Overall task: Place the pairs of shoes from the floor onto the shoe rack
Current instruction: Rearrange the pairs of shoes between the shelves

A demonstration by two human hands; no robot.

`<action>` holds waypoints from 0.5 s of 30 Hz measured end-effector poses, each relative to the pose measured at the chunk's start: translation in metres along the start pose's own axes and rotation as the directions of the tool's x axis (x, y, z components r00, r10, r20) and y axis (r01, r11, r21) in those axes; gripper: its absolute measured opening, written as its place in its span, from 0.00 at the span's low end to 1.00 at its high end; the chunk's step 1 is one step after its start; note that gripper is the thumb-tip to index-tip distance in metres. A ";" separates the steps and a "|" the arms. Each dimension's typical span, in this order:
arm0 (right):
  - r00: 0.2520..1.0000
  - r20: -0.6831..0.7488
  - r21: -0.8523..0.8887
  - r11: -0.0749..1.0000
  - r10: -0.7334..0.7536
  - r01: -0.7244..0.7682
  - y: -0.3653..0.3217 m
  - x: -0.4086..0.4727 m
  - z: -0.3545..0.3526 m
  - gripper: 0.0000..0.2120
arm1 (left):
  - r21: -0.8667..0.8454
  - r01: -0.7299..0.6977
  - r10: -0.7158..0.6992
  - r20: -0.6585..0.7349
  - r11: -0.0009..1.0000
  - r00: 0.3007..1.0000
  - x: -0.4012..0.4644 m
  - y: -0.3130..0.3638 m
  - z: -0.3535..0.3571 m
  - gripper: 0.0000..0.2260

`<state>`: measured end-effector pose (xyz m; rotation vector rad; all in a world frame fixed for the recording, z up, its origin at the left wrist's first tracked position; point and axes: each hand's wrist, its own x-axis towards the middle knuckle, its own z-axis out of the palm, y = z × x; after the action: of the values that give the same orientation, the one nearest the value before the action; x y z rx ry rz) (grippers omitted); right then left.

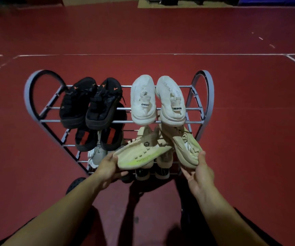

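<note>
Left hand [107, 168] — white pair [158, 102] overhead

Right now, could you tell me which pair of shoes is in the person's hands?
The cream pair with neon-yellow soles: the left hand and right hand each hold one shoe at the middle shelf, while the other pairs sit untouched on the rack.

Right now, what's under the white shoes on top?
Under the white shoes sits the cream pair, held by the left hand and right hand. The shelf beneath them is mostly hidden.
</note>
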<state>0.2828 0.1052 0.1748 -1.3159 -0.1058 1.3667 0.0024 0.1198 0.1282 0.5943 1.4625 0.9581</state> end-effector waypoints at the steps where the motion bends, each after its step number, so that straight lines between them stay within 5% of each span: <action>1: 1.000 0.000 -0.007 1.000 -0.004 0.004 0.000 0.000 -0.001 0.18 | 0.008 -0.004 0.004 0.002 1.000 1.000 -0.002 0.002 -0.004 0.14; 9: 0.997 0.063 -0.072 0.996 0.049 -0.045 0.004 0.006 -0.007 0.22 | 0.157 0.000 -0.017 0.106 0.988 0.994 -0.012 0.018 -0.037 0.12; 15: 0.992 0.056 -0.290 0.952 0.115 -0.094 0.014 0.009 -0.009 0.24 | 0.173 -0.018 -0.023 0.234 0.985 0.972 -0.013 0.034 -0.025 0.12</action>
<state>0.2830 0.1023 0.1563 -1.5304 -0.2967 1.5315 -0.0264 0.1211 0.1616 0.8066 1.3408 0.7339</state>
